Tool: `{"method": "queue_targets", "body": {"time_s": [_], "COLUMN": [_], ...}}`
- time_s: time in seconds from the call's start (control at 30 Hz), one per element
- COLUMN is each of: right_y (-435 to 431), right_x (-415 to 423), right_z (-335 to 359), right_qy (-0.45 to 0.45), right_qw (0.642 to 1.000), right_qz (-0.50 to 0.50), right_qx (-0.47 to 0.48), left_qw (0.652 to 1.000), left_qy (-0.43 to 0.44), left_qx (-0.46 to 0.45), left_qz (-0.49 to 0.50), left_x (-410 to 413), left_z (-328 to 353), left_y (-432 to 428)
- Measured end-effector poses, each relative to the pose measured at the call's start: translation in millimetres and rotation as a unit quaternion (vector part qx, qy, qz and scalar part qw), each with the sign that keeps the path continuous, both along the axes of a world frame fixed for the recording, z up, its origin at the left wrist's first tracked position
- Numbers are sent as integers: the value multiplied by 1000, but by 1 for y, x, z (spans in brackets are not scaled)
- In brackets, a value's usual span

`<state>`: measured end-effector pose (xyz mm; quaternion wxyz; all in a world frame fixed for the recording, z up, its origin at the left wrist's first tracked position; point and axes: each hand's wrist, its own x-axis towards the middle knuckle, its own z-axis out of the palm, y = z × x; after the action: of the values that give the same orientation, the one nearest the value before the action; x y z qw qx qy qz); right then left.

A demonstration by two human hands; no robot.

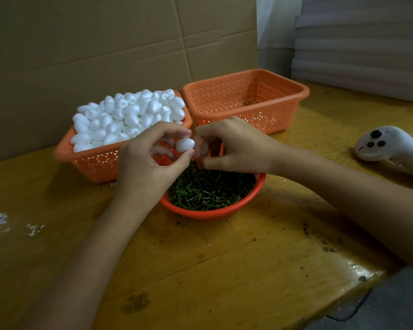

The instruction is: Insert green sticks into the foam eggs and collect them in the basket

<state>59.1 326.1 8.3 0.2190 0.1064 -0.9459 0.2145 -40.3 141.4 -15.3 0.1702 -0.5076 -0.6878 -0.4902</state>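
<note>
Pinching a foam egg point(185, 145), left hand point(148, 158) hovers over bowl rim point(212, 214).

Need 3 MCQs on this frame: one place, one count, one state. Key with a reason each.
1. Where are the green sticks? A) in the round bowl B) in a glass jar C) in a cardboard box
2. How many orange containers stand on the table? A) two B) three C) four
3. What is the left hand doing? A) lying flat B) pinching one foam egg C) gripping a controller
Key: 1 A, the green sticks fill the round bowl; 2 B, egg basket, far basket and round bowl; 3 B, thumb and fingers close on the foam egg.
</note>
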Motion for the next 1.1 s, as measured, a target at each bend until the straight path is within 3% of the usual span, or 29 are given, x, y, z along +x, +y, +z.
{"method": "queue_targets", "body": {"time_s": [1.1], "right_y": [-1], "right_x": [1], "right_z": [1], "right_qy": [-2], "right_qw": [1000], "right_qz": [7], "right_qx": [3], "left_qw": [1000], "left_qy": [17], "left_qx": [-17], "left_qz": [8], "left_x": [-3], "left_z": [-1], "left_y": [0]}}
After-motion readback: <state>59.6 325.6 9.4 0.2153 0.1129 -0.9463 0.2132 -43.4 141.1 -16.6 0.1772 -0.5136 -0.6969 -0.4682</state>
